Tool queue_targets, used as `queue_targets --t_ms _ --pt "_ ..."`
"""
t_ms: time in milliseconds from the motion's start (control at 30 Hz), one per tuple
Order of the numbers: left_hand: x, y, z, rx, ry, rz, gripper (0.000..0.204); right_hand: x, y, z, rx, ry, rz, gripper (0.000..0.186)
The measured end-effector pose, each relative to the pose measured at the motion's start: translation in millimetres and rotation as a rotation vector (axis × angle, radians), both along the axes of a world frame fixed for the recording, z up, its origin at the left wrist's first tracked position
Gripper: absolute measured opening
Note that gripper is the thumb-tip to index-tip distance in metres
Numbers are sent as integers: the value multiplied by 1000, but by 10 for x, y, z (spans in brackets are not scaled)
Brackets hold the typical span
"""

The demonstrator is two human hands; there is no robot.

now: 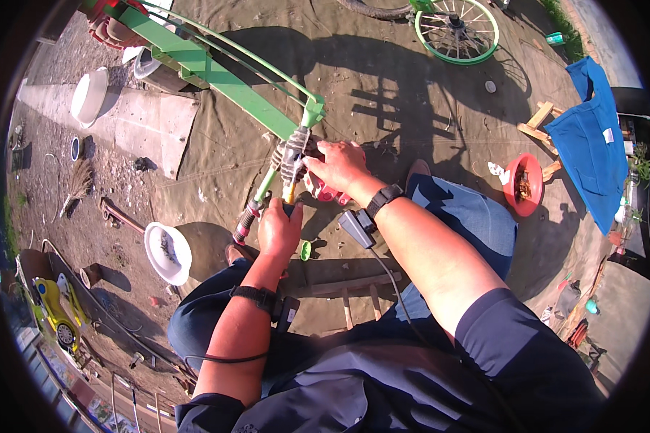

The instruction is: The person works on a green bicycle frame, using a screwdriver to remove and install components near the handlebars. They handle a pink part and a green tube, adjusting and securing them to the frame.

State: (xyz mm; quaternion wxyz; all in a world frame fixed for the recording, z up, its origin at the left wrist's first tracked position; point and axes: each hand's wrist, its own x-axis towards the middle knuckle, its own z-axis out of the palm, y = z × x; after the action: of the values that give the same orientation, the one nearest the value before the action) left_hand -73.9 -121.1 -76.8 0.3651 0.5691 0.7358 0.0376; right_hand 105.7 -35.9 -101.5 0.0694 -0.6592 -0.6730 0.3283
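Note:
My left hand (279, 229) is closed around a yellow-and-black handled tool (289, 193), perhaps a screwdriver; its tip meets a grey metal part (294, 153) flanked by dark coil springs. From the other side, my right hand (337, 167) reaches over that sprung part, fingers curled against its right side. The part sits at the near end of a long green metal frame (249, 99). A thin green rod ends in a dark-and-red grip (246, 222) left of my left hand. Beneath my right hand shows a red part (323, 192), mostly covered.
A white basin (168, 254) stands left, a red basin (523, 185) with small parts right. Farther out are a blue cloth (592, 137) over a wooden stand, a green-rimmed spoked wheel (456, 32) and a yellow toy car (56, 310). Cables hang from my wrist devices.

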Motion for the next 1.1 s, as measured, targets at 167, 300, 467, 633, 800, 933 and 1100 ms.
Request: queue_targets --t_ms 167,300,467,633,800,933,1100 --pt "-79 46 -73 -38 -25 26 44 7 -1 -8 21 5 -13 57" --pt "-110 48 -137 3 27 -12 45 -2 -24 -30 84 8 -11 52" --pt "-141 17 -265 50 44 11 47 -23 -54 -99 160 -1 -24 48" --pt "-151 27 -243 79 84 -8 50 -24 -61 -67 174 -17 -1 46" --pt "-196 61 -133 -112 -52 10 52 2 -39 -30 106 27 4 44" --pt "-143 -9 53 -180 -187 101 49 9 -30 -63 76 10 -4 45" --pt "-46 -27 106 -218 -225 202 47 2 -15 -17 38 29 -9 41"
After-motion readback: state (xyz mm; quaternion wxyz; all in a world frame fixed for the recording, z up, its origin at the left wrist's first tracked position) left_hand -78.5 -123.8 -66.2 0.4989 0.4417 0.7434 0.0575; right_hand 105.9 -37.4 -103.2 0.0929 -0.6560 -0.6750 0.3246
